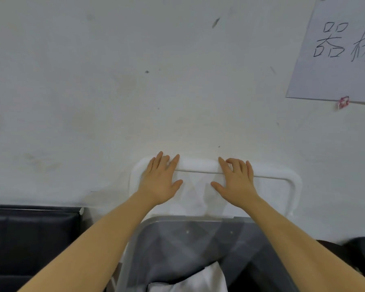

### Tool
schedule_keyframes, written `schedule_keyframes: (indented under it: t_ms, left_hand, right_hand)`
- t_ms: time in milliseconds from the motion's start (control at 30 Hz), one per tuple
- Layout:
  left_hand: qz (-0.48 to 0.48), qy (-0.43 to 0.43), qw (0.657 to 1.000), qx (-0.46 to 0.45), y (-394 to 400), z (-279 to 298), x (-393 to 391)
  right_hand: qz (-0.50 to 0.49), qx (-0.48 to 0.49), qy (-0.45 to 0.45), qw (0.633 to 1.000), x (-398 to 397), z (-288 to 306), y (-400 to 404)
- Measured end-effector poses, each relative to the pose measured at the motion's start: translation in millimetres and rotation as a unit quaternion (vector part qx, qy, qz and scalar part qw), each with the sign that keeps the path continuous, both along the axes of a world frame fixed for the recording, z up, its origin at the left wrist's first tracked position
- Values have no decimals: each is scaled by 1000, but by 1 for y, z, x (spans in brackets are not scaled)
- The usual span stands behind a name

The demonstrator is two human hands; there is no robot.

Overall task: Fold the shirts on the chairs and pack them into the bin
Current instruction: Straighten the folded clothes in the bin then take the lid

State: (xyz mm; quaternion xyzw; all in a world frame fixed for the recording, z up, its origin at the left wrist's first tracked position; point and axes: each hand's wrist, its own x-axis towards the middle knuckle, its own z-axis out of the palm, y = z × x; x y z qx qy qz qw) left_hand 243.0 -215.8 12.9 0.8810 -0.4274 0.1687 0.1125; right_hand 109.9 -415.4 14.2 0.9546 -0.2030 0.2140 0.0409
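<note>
White rounded plastic lid under both flat hands, left and right, fingers straight, grasping nothing

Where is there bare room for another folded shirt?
Inside the bin, the grey far half between its back rim and the white shirt looks bare. The lid leaning on the wall is crowded: left hand, right hand.

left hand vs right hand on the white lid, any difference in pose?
Left hand sits near the white lid's left corner; right hand sits nearer its middle. The left hand's fingers lie mostly straight over the top rim; the right hand's middle fingers bend at the knuckles there. Both lie palm-down on the lid, thumbs pointing toward each other, above the clear bin.
</note>
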Motion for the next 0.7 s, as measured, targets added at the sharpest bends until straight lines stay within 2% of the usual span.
schedule_keyframes:
  t_ms: [133, 300, 400, 533, 700]
  left_hand:
    - [-39, -124, 989, -77, -4, -3, 4]
    - [-37, -190, 973, -129, -5, -10, 0]
    - [-45, -227, 962, -148, -1, -5, -6]
    - [-53, -290, 938, -181, 5, 22, -12]
    - [-58, -349, 911, -213, 20, 79, -19]
  right_hand:
    - [12, 32, -120, 992, -11, -13, 5]
    - [-8, -57, -165, 985, -18, -16, 11]
    - [-24, -146, -175, 973, -25, -8, 13]
    - [-31, -147, -229, 962, -36, 13, 20]
    - [-10, -153, -283, 947, -48, 72, 35]
